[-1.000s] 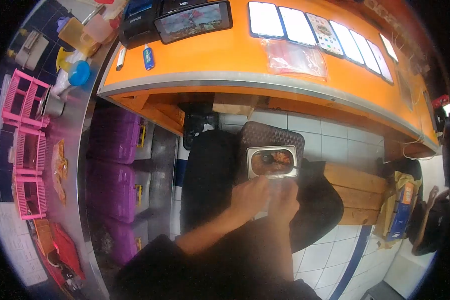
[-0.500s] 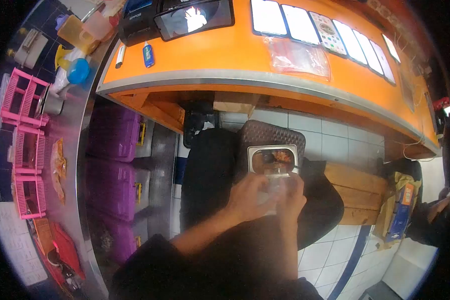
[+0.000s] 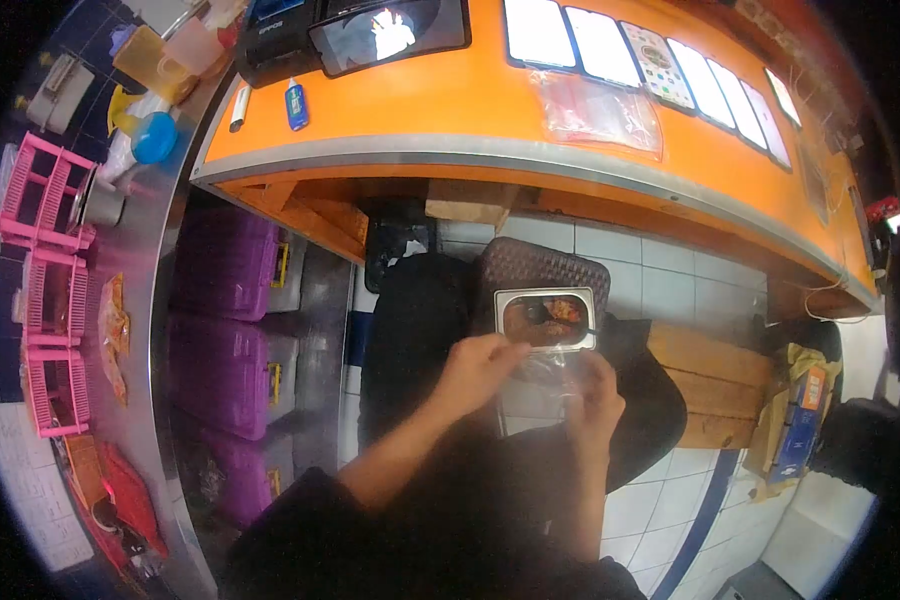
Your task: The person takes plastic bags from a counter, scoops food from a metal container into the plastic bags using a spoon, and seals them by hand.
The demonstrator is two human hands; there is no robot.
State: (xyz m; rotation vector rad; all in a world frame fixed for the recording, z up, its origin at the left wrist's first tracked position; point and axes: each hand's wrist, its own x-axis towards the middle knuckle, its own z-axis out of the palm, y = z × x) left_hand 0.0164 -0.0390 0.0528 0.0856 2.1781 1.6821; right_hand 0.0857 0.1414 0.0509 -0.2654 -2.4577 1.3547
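A small clear plastic bag (image 3: pixel 547 372) is stretched between my two hands, just below a metal container. My left hand (image 3: pixel 482 372) pinches its left edge, and my right hand (image 3: pixel 598 392) has its fingers closed on the right edge. The metal container (image 3: pixel 507 342) holds reddish-brown food (image 3: pixel 564 312) and a dark spoon (image 3: pixel 537 314). It sits at the near side of a brown woven basket (image 3: pixel 540 266) between my dark-clothed legs.
An orange counter (image 3: pixel 420 118) crosses ahead, bearing a row of phones (image 3: pixel 605 47), a tablet (image 3: pixel 395 38) and plastic bags (image 3: pixel 598 112). Purple crates (image 3: pixel 220 375) stand at the left; a wooden bench (image 3: pixel 715 385) and a blue box (image 3: pixel 802 425) at the right.
My hands have moved apart, spreading the plastic bag between them. At the far right, the other person's arm has drawn back out of sight.
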